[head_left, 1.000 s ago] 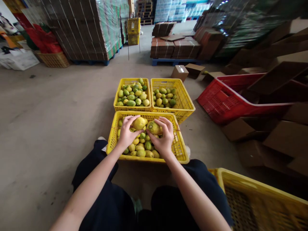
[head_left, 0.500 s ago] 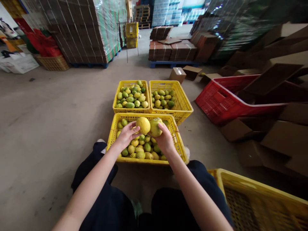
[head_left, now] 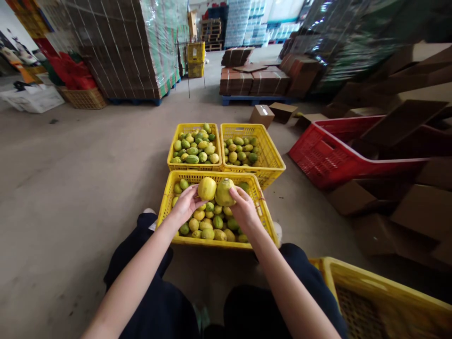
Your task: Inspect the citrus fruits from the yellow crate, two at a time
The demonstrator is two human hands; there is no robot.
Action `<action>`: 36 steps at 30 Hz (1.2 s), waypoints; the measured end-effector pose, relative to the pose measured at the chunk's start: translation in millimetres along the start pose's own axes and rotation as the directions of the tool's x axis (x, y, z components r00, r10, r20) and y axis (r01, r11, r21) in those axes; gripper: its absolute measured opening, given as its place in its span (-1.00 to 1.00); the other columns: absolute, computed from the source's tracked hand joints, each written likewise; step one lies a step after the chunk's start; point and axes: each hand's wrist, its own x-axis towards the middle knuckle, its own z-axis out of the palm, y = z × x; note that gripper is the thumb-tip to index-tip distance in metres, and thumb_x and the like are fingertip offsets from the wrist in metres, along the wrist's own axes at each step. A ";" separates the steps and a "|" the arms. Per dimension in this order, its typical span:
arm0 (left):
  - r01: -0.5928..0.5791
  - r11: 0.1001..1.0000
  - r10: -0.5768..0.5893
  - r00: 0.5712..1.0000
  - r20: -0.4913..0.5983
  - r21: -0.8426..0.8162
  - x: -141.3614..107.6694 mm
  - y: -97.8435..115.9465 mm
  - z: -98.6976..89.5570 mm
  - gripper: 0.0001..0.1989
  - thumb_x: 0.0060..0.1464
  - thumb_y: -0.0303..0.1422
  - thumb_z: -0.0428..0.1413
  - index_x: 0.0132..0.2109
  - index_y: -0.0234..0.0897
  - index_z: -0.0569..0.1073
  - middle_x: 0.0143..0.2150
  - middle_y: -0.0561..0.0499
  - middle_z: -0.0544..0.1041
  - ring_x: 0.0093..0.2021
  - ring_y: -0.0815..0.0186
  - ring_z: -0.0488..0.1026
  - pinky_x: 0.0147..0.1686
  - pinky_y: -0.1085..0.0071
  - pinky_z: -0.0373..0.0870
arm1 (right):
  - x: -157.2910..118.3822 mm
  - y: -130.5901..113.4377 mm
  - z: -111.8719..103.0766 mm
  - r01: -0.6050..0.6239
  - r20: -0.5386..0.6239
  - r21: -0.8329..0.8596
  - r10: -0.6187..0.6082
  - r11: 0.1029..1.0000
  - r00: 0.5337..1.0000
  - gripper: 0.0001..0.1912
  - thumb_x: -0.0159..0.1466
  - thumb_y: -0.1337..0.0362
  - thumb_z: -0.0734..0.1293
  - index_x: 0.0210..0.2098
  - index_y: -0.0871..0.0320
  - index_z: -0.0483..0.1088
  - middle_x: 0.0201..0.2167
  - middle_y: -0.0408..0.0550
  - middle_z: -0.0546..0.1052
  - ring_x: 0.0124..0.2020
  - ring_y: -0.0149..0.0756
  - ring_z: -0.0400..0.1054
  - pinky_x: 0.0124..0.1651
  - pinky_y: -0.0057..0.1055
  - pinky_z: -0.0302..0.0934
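Observation:
My left hand (head_left: 186, 205) holds a round yellow lemon-like fruit (head_left: 206, 189) in its fingers. In my right hand (head_left: 243, 207) is a yellow-green lemon-like fruit (head_left: 224, 192) with greyish-brown marks, its stem end turned upward. The two fruits are side by side with a narrow gap, above a yellow plastic crate (head_left: 163, 207). Many yellow and green fruits (head_left: 208, 225) lie loose inside that crate, which stands between my legs. My hands and forearms cover some of its contents.
Beyond stand two more yellow crates, the left one (head_left: 171, 147) fuller than the right one (head_left: 271, 146). A red crate (head_left: 318, 150) with cardboard and a heap of boxes (head_left: 416, 207) are at the right. Another yellow crate (head_left: 381, 278) is at the lower right.
The two fruits have moved slightly apart. The fruit in my right hand has been turned so its stem end shows on top. The view has tilted up a little.

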 end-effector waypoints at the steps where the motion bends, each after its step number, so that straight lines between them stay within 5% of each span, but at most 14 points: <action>1: -0.003 1.000 0.004 0.999 -0.032 0.011 0.5 0.0 0.0 -0.96 0.13 -0.43 0.15 -0.25 -0.31 0.44 -0.29 -0.02 0.56 -0.24 0.30 0.55 -0.13 0.29 0.55 | -0.3 0.4 -0.1 -0.007 0.006 -0.011 0.007 1.000 1.000 -0.62 -0.10 0.11 0.58 -0.36 0.16 0.51 -0.46 -0.15 0.58 -0.42 -0.35 0.44 -0.37 -0.47 0.31; 4: -0.003 0.999 0.006 0.998 -0.056 0.047 0.9 -0.9 0.3 -0.87 0.14 -0.32 0.16 -0.22 -0.30 0.47 -0.26 -0.06 0.59 -0.17 0.25 0.55 -0.16 0.32 0.55 | -1.3 1.8 0.1 -0.032 0.029 -0.051 0.034 0.998 0.999 -0.64 -0.10 0.12 0.58 -0.34 0.14 0.54 -0.44 -0.14 0.59 -0.40 -0.35 0.45 -0.37 -0.49 0.31; 9: -0.064 0.989 0.051 0.994 0.097 0.134 2.6 -8.6 -1.7 -0.73 0.02 -0.24 0.27 -0.14 -0.25 0.50 -0.14 -0.07 0.59 -0.08 0.25 0.53 -0.11 0.40 0.51 | -1.7 7.3 0.0 -0.077 0.004 -0.134 0.078 0.988 0.997 -0.62 -0.08 0.12 0.56 -0.30 0.12 0.55 -0.42 -0.15 0.58 -0.40 -0.35 0.45 -0.35 -0.48 0.34; 14: -0.151 0.932 0.172 0.984 -0.037 0.329 9.4 -16.2 -9.2 -0.67 -0.06 -0.23 0.32 -0.17 -0.17 0.43 -0.14 0.03 0.55 -0.10 0.30 0.50 -0.20 0.49 0.48 | -1.6 17.9 -0.7 -0.094 -0.043 -0.227 0.086 0.969 0.995 -0.66 0.00 0.08 0.49 -0.26 0.07 0.50 -0.44 -0.22 0.54 -0.48 -0.39 0.39 -0.49 -0.50 0.32; 18: -0.176 0.920 0.193 0.981 -0.015 0.351 9.9 -17.2 -7.7 -0.74 0.01 -0.17 0.26 -0.19 -0.16 0.46 -0.14 0.02 0.55 -0.08 0.30 0.49 -0.23 0.53 0.45 | -4.3 23.3 5.2 -0.119 -0.024 -0.136 0.116 0.984 0.993 -0.73 0.02 0.06 0.46 -0.40 0.08 0.41 -0.49 -0.25 0.50 -0.50 -0.39 0.37 -0.59 -0.54 0.27; 23: -0.019 0.998 0.022 0.999 -0.041 0.067 5.4 -12.9 5.2 -0.67 0.16 -0.08 0.07 -0.16 -0.25 0.47 -0.34 -0.04 0.57 -0.25 0.29 0.53 -0.32 0.49 0.48 | -8.3 20.3 13.5 -0.236 0.055 -0.058 0.239 0.970 0.969 -0.74 0.03 0.11 0.45 -0.42 0.11 0.37 -0.56 -0.19 0.48 -0.62 -0.33 0.36 -0.75 -0.49 0.17; 28: 0.144 0.981 -0.150 0.988 -0.032 -0.129 -0.6 -4.5 13.9 -0.59 0.27 -0.12 -0.12 -0.18 -0.35 0.46 -0.48 -0.05 0.52 -0.54 0.36 0.45 -0.58 0.53 0.38 | -4.4 14.4 12.0 -0.338 -0.034 0.137 0.345 0.931 0.938 -0.81 0.12 0.15 0.35 -0.41 0.16 0.40 -0.61 -0.14 0.49 -0.68 -0.31 0.36 -0.76 -0.46 0.16; 36: 0.137 0.896 -0.208 0.970 -0.127 -0.423 2.9 -3.1 10.6 -0.70 0.22 -0.30 -0.09 -0.12 -0.34 0.48 -0.48 -0.06 0.51 -0.50 0.25 0.49 -0.57 0.44 0.44 | -0.5 7.2 10.1 -0.339 -0.111 0.330 0.393 0.881 0.913 -0.77 0.26 0.19 0.24 -0.43 0.18 0.40 -0.60 -0.04 0.54 -0.61 -0.27 0.43 -0.57 -0.39 0.35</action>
